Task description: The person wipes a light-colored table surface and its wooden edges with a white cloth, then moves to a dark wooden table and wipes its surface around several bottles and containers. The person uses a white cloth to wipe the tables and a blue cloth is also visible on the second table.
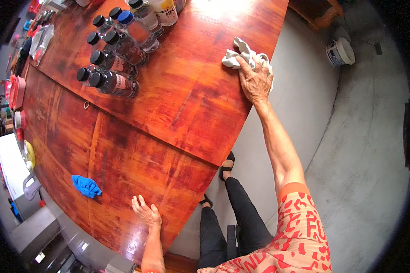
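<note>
A crumpled whitish cloth (pixel 233 59) lies at the right edge of the reddish-brown wooden table (pixel 191 113). My right hand (pixel 255 79) grips the cloth and presses it on the tabletop, with the arm stretched far forward. Part of the cloth hangs beside the fingers. My left hand (pixel 146 212) is over the near part of the table with its fingers apart and nothing in it. A crumpled blue cloth or glove (pixel 86 186) lies to the left of that hand, apart from it.
Several dark-capped bottles (pixel 118 63) and one blue-capped bottle (pixel 137 32) stand on the far left of the table. A ring-shaped item (pixel 86 104) lies near the seam between tabletop panels. A white bucket (pixel 340 51) sits on the grey floor at right.
</note>
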Demonstrator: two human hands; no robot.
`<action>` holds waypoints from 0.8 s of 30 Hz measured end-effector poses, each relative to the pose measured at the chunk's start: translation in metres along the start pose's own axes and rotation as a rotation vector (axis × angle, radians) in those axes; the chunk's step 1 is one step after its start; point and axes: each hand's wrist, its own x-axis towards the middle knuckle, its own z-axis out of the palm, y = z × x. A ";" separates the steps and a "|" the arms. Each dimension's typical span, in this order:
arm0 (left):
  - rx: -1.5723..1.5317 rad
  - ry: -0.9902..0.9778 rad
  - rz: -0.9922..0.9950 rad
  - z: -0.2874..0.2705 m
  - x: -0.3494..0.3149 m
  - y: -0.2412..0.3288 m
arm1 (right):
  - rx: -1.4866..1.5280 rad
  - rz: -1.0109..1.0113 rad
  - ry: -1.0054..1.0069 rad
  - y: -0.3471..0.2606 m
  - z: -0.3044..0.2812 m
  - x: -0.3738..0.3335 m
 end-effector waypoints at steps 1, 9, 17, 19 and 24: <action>-0.001 -0.005 -0.015 0.001 0.000 0.003 | 0.005 0.001 -0.001 -0.005 -0.004 -0.011; -0.010 0.039 -0.015 -0.001 0.006 0.015 | 0.165 -0.033 0.017 -0.078 -0.057 -0.115; -0.134 0.020 -0.162 -0.009 0.033 0.061 | 0.345 -0.240 -0.066 -0.119 -0.090 -0.174; -0.280 0.031 -0.074 -0.012 0.055 0.085 | 0.364 -0.272 -0.084 -0.121 -0.090 -0.166; -0.518 0.106 0.001 -0.014 0.127 0.154 | 0.387 -0.389 -0.038 -0.121 -0.071 -0.131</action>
